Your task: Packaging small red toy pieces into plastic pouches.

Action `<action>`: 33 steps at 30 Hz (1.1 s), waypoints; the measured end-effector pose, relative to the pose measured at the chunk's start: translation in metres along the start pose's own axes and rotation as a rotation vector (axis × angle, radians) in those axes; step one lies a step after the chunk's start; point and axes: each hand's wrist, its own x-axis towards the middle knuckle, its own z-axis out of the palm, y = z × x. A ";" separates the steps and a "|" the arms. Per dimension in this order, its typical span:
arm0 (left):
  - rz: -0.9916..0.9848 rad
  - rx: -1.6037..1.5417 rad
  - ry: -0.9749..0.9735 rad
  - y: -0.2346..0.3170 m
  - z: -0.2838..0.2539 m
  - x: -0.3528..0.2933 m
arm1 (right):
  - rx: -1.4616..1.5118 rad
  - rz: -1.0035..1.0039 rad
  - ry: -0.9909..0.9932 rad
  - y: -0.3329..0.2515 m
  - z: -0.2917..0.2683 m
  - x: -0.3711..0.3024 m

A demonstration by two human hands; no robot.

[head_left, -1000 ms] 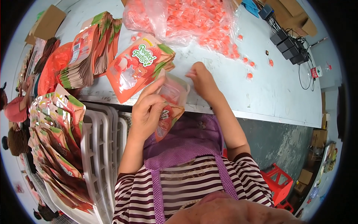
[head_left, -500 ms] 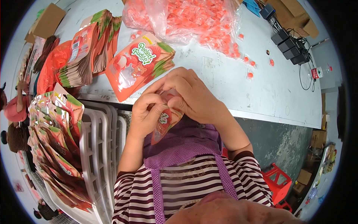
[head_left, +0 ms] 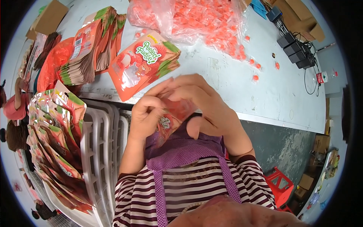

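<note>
A red candy pouch [head_left: 166, 130] hangs tilted in front of my apron, pinched at its upper edge between the thumb and fingers of my left hand [head_left: 143, 117]. My right hand [head_left: 211, 102] arches over the pouch's top, thumb swung apart from the fingers. Its fingertips lie close to the left hand and behind the clear, reddish upper part of the pouch; whether they touch it is hidden. Just beyond my hands, a stack of flat red pouches [head_left: 141, 62] lies at the table's near edge.
Wrapped red candies [head_left: 211, 24] spill from a clear plastic bag at the table's far side. More pouch bundles [head_left: 85, 53] stand left. Filled pouches [head_left: 56, 140] lean in a grey crate [head_left: 96, 151]. Black adapters [head_left: 297, 49] sit far right; a red stool [head_left: 280, 185] stands below.
My right thumb has come off the pouch and spread away from the fingers, and that hand has opened out to the right. The left hand keeps its pinch.
</note>
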 end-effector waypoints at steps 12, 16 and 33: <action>0.019 -0.100 0.007 0.005 0.002 -0.001 | -0.217 0.119 -0.217 -0.004 0.000 -0.027; -0.104 -0.030 -0.217 0.012 0.017 0.006 | 0.007 0.213 -0.448 0.000 0.017 -0.041; -0.012 -0.284 -0.172 0.008 -0.008 0.005 | 0.162 0.273 0.337 -0.003 -0.005 -0.043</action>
